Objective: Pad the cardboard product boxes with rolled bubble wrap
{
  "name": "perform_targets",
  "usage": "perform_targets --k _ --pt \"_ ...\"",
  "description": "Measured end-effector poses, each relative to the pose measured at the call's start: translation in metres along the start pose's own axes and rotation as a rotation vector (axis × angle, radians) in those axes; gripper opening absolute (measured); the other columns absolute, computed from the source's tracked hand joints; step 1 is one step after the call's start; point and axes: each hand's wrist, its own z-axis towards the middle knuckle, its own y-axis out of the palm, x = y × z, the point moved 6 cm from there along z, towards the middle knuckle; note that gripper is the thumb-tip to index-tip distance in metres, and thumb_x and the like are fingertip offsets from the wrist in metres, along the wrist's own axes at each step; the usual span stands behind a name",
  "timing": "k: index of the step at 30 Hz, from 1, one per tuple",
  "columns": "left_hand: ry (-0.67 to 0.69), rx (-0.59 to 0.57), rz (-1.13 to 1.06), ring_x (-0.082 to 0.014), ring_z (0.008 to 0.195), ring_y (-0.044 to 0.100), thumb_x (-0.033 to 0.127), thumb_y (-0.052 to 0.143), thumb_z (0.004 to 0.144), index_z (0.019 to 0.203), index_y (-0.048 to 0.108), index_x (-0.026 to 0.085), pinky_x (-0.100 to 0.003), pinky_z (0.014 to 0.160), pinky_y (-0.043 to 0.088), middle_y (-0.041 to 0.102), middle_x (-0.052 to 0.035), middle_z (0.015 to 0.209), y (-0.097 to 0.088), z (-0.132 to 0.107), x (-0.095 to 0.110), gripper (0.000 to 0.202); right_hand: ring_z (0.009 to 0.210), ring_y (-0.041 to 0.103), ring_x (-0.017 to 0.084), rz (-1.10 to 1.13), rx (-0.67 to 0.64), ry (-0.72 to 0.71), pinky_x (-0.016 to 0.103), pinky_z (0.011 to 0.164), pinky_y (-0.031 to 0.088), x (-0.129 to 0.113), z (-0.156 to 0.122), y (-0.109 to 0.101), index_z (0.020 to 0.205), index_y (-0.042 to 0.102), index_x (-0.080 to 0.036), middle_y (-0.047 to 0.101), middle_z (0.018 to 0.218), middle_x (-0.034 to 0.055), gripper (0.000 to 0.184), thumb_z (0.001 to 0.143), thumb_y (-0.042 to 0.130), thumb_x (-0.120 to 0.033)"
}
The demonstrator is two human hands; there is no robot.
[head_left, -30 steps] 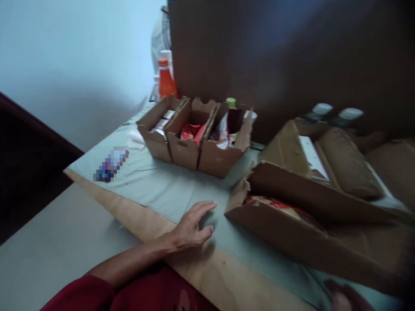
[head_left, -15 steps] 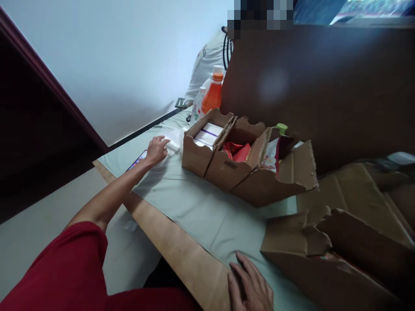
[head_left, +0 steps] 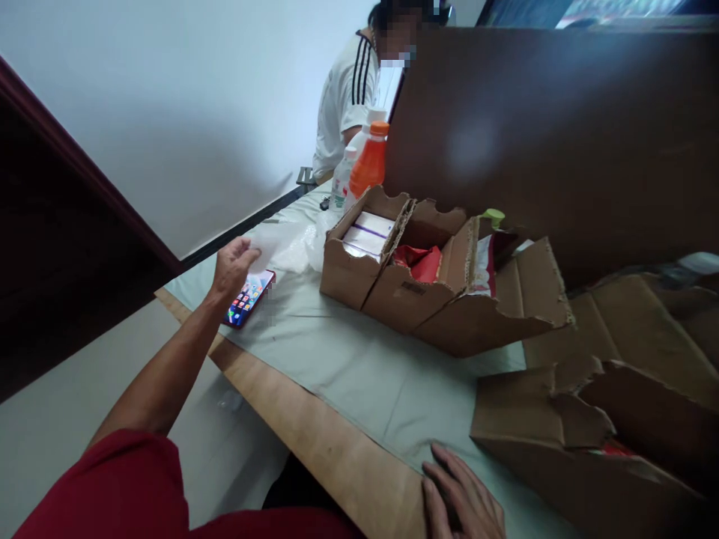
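My left hand (head_left: 233,266) is closed in a pinch on one end of a crumpled clear plastic wrap (head_left: 295,248), which trails across the cloth toward the cardboard boxes. Just below that hand lies a phone (head_left: 250,296) with its screen lit. My right hand (head_left: 463,490) rests on the near table edge, fingers stretched out and holding nothing. A torn-topped cardboard box (head_left: 345,281) with white packets (head_left: 368,228) inside stands beyond the plastic.
Two more cardboard boxes (head_left: 416,303) adjoin the first; one holds a red packet (head_left: 421,262). A larger carton (head_left: 522,404) stands at right. Behind are an orange bottle (head_left: 368,165) and a clear bottle (head_left: 340,183). A person in a white shirt (head_left: 340,97) sits past a dark partition (head_left: 533,135).
My left hand has moved left and lifted, drawing the plastic with it and uncovering the phone. The seated person shows more fully now. My right hand stays on the table edge.
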Motion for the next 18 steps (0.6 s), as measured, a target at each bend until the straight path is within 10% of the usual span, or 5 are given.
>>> perform_targets --k 4,12,18 --pt "-0.181 -0.129 -0.367 -0.0298 0.093 0.072 0.042 0.051 0.078 0.089 0.067 0.018 -0.043 0.082 0.057 0.075 -0.0085 0.084 0.002 -0.08 0.016 0.031 0.108 0.073 0.028 0.248 -0.003 0.135 0.043 0.09 0.059 -0.019 0.025 -0.007 0.11 0.073 -0.026 0.076 0.12 0.009 0.02 0.096 0.061 -0.033" --pt "-0.777 -0.609 -1.04 -0.0332 0.103 0.074 0.035 0.065 0.07 0.087 0.074 0.019 -0.047 0.09 0.058 0.08 -0.0067 0.093 0.124 -0.276 0.072 0.025 0.12 0.068 0.03 1.142 -0.224 0.599 0.04 0.092 0.059 -0.045 0.067 0.014 0.136 0.059 -0.022 0.066 0.138 0.017 0.078 0.074 0.078 -0.066" --pt "-0.674 -0.777 -0.924 -0.0337 0.119 0.068 0.033 0.067 0.075 0.106 0.073 0.021 -0.05 0.102 0.053 0.077 -0.0095 0.114 0.135 -0.293 0.088 0.034 0.07 0.066 0.019 1.014 -0.171 0.708 0.03 0.065 0.053 -0.024 0.037 -0.035 0.09 0.072 -0.018 0.074 0.081 0.0048 0.039 0.077 0.078 -0.054"
